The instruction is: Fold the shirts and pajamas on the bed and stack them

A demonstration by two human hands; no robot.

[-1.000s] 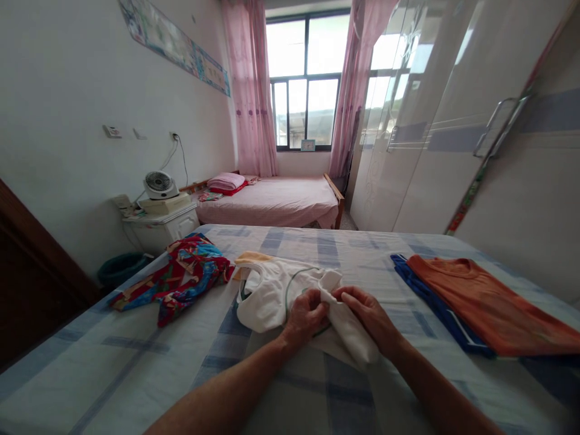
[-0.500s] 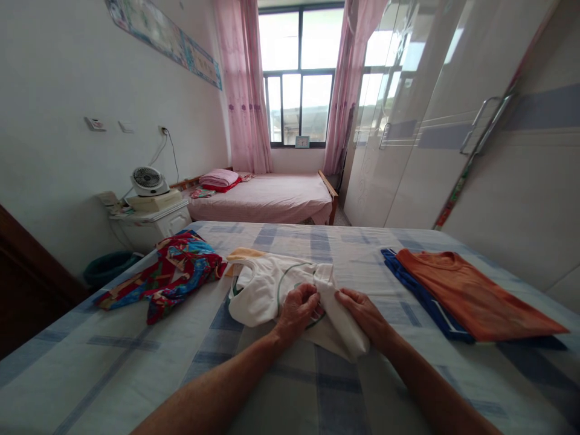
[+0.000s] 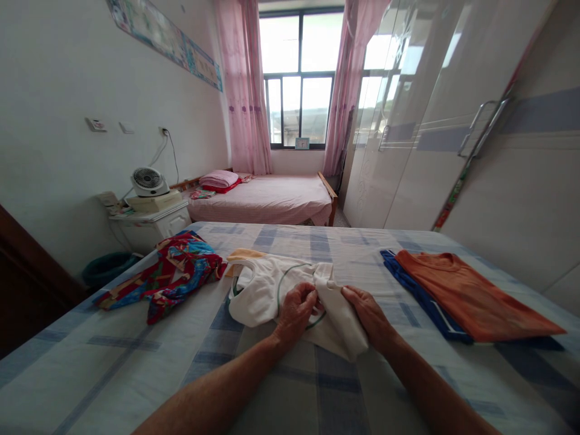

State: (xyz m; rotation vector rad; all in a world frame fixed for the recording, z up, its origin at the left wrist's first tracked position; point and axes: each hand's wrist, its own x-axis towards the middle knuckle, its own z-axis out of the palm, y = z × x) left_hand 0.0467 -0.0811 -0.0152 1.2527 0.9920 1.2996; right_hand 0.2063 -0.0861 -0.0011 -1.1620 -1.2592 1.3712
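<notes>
A white shirt with a thin green line and a yellow-orange patch lies bunched on the bed in front of me. My left hand pinches its cloth near the middle. My right hand grips a raised fold at the shirt's right side, thumb on top and the other fingers partly hidden behind the cloth. Left of the shirt lies a crumpled red and blue patterned garment. On the right, a folded orange T-shirt rests over folded blue clothing.
A blue and white checked sheet covers the bed under the clothes. Beyond it stand a pink-covered bed and a window. At left a fan sits on a white nightstand; a tall glossy wardrobe lines the right.
My right hand has shifted slightly to the right along the fold, drawing its top edge a little apart from my left hand. The left hand stays nearly in place.
</notes>
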